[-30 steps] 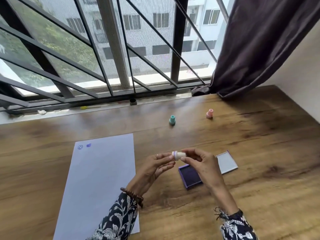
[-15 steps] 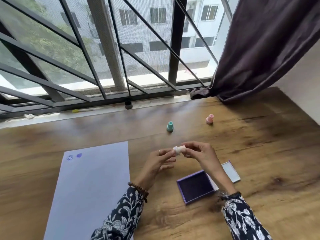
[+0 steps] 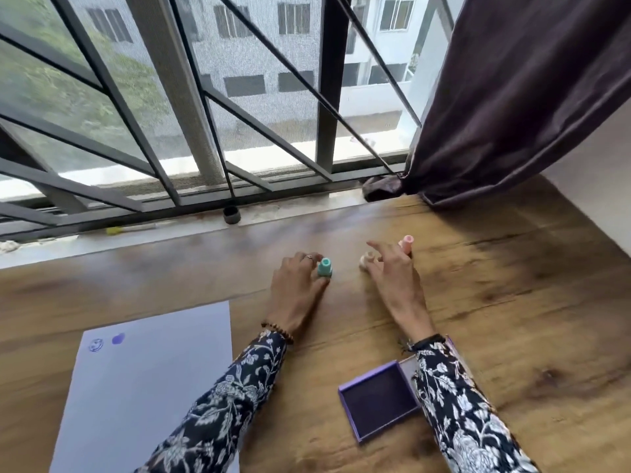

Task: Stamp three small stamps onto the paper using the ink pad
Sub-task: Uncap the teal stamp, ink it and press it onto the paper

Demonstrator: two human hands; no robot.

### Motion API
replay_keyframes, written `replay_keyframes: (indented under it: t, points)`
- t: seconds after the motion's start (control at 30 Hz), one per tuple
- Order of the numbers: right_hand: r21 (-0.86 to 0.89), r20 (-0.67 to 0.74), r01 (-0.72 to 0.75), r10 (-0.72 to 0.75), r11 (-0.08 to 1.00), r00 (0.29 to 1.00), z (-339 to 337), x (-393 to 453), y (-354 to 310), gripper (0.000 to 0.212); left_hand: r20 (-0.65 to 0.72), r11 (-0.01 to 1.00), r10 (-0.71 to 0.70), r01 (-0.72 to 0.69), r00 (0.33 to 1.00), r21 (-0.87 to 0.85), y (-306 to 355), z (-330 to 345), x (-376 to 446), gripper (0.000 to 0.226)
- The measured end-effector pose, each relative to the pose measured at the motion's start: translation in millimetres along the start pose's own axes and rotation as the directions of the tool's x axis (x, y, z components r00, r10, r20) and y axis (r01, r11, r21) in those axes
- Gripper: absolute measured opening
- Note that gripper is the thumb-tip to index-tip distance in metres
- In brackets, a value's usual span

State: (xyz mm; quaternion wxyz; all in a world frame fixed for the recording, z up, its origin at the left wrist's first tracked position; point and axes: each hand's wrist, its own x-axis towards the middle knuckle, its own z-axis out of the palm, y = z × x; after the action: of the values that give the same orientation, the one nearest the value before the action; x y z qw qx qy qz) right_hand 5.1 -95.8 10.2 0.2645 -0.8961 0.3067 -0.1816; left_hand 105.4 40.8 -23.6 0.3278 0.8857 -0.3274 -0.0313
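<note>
My left hand [image 3: 295,288] reaches to the far middle of the wooden table and closes thumb and fingers around the upright teal stamp [image 3: 324,266]. My right hand [image 3: 392,271] is beside it with fingers spread. A cream stamp [image 3: 367,261] rests on the table against its fingertips. The pink stamp [image 3: 407,243] stands just behind that hand, partly hidden. The open purple ink pad [image 3: 377,402] lies near me under my right forearm. A white paper [image 3: 146,387] at the left bears two purple marks [image 3: 107,342] in its top corner.
The window sill with metal bars runs along the table's far edge, with a small black cap [image 3: 231,215] and a yellow-tipped pen [image 3: 129,229] on it. A dark curtain [image 3: 505,107] hangs at the far right and touches the table.
Both hands moved away from me, from above the ink pad to the far stamps. The cream stamp, held between both hands before, now rests on the table. My left hand took the teal stamp.
</note>
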Motion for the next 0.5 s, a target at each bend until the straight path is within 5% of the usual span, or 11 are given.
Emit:
replay_keyframes:
  t: [0.13,0.33,0.5]
  points:
    - [0.108,-0.083,0.052,-0.044,0.993,0.996,-7.6,-30.1,-12.5,0.027,0.066,0.982,-0.014,0.026,0.998,-0.187,9.6,-15.0,-14.0,0.025]
    - [0.452,0.196,-0.033,-0.063,0.891,0.979,-15.6,-91.3,-40.1,0.032,0.134,0.929,0.06,-0.007,0.989,-0.37,29.1,-43.3,-79.9,0.021]
    - [0.718,0.307,-0.242,0.015,0.653,0.952,-28.5,-125.9,-41.8,0.017,0.107,0.779,-0.108,0.151,0.988,-0.609,36.4,-63.6,-130.8,0.024]
